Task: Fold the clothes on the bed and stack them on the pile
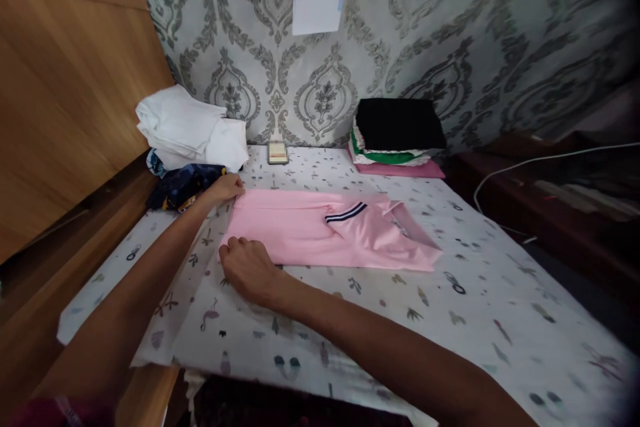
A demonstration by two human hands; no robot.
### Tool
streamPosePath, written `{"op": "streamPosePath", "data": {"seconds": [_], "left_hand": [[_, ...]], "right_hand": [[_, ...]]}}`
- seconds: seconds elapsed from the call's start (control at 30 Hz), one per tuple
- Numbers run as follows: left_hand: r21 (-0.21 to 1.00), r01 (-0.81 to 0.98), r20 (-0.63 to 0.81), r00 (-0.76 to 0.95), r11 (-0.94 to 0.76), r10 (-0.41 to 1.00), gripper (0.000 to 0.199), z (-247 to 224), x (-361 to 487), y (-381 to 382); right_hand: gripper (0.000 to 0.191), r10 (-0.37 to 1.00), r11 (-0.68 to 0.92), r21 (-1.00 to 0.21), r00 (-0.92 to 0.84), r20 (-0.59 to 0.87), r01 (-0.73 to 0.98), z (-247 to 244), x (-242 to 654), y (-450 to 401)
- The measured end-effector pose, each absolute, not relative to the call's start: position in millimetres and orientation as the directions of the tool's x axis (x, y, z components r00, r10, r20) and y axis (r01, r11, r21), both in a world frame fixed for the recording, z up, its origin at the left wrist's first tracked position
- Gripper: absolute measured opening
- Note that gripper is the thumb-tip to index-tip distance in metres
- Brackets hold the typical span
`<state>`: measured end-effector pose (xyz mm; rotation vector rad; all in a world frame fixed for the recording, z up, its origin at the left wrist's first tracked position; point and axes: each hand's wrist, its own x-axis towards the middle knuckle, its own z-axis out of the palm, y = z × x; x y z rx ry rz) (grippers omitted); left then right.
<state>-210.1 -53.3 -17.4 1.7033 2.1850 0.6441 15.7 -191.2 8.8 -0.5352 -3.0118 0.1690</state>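
A pink shirt (300, 227) lies lengthwise on the patterned white sheet (370, 320), its sides folded in. A sleeve with navy and white stripes shows on top, and the collar end points right. My left hand (227, 188) is closed on the shirt's far left corner. At the near left corner, my right hand (250, 270) has its fingers curled on the pink cloth's edge.
Folded clothes (397, 127), black on top, are stacked at the back right. White clothes (185, 127) and a dark blue patterned garment (185, 183) lie at the back left. A small box (277, 153) stands by the wall. A wooden panel (75, 80) rises on the left.
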Motion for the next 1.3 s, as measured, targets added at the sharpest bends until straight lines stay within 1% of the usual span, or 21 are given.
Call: {"op": "streamPosePath", "data": {"seconds": [0.07, 0.13, 0.23, 0.3, 0.33, 0.37, 0.43, 0.47, 0.53, 0.6, 0.7, 0.77, 0.83, 0.9, 1.0, 1.07, 1.13, 1.2, 1.3], "left_hand": [[0.499, 0.84, 0.007, -0.251, 0.214, 0.968, 0.012, -15, -208, -52], [0.483, 0.846, -0.019, -0.247, 0.225, 0.969, 0.013, -12, -205, -53], [0.476, 0.852, -0.025, -0.233, 0.217, 0.972, 0.009, -2, -200, -56], [0.487, 0.85, -0.028, -0.215, 0.201, 0.976, 0.007, 9, -195, -57], [0.492, 0.849, -0.031, -0.204, 0.193, 0.978, 0.01, 16, -191, -57], [0.505, 0.843, -0.035, -0.19, 0.182, 0.981, 0.015, 23, -186, -57], [0.57, 0.81, -0.042, -0.137, 0.137, 0.99, 0.026, 40, -172, -54], [0.618, 0.779, -0.049, -0.097, 0.107, 0.994, 0.03, 48, -163, -52], [0.715, 0.696, -0.076, -0.008, 0.06, 0.997, 0.035, 61, -140, -45], [0.773, 0.632, -0.112, 0.058, 0.051, 0.992, 0.032, 66, -113, -34], [0.815, 0.565, -0.205, 0.08, 0.125, 0.975, 0.021, 54, -71, -14], [0.815, 0.54, -0.292, 0.072, 0.208, 0.954, 0.018, 39, -49, -1], [0.796, 0.545, -0.354, 0.068, 0.262, 0.933, 0.02, 24, -36, 8], [0.784, 0.559, -0.372, 0.073, 0.271, 0.925, 0.022, 15, -32, 13], [0.773, 0.573, -0.393, 0.095, 0.273, 0.914, 0.02, 14, -36, 15], [0.761, 0.605, -0.389, 0.133, 0.236, 0.912, 0.025, 17, -40, 14], [0.751, 0.643, -0.351, 0.198, 0.149, 0.915, 0.031, 20, -42, 13], [0.751, 0.659, -0.317, 0.306, 0.04, 0.898, 0.033, 22, -44, 13], [0.741, 0.662, -0.301, 0.478, -0.113, 0.825, 0.037, 25, -45, 14]], "right_hand": [[0.026, 0.354, 0.931, -0.116, -0.934, 0.049, 0.347, 10, 14, -191], [0.028, 0.4, 0.906, -0.174, -0.916, 0.045, 0.387, 11, 15, -188], [0.024, 0.535, 0.8, -0.358, -0.843, 0.062, 0.482, 10, 22, -181], [0.018, 0.656, 0.67, -0.518, -0.751, 0.078, 0.532, 9, 30, -175], [0.015, 0.713, 0.591, -0.608, -0.696, 0.085, 0.531, 8, 35, -172], [0.012, 0.763, 0.504, -0.7, -0.64, 0.088, 0.506, 7, 41, -169], [0.009, 0.836, 0.318, -0.869, -0.544, 0.07, 0.379, 5, 56, -164], [0.01, 0.859, 0.222, -0.931, -0.511, 0.046, 0.29, 4, 65, -162], [0.012, 0.881, 0.033, -0.992, -0.472, -0.029, 0.122, 0, 86, -158], [0.014, 0.892, -0.116, -0.993, -0.44, -0.105, 0.001, -5, 109, -155], [0.015, 0.901, -0.264, -0.961, -0.374, -0.218, -0.077, -12, 144, -151], [0.015, 0.888, -0.35, -0.933, -0.345, -0.303, -0.083, -14, 163, -149], [0.014, 0.859, -0.423, -0.902, -0.353, -0.371, -0.082, -12, 175, -148], [0.015, 0.826, -0.476, -0.876, -0.381, -0.415, -0.078, -7, 179, -146], [0.012, 0.782, -0.536, -0.843, -0.403, -0.476, -0.044, -1, 178, -143], [0.01, 0.769, -0.554, -0.833, -0.397, -0.501, -0.022, 2, 177, -141], [0.012, 0.766, -0.552, -0.834, -0.404, -0.499, -0.017, 2, 176, -139], [0.014, 0.771, -0.538, -0.842, -0.42, -0.479, -0.028, 0, 177, -139], [0.016, 0.782, -0.523, -0.851, -0.421, -0.46, -0.042, -1, 177, -139]]}}
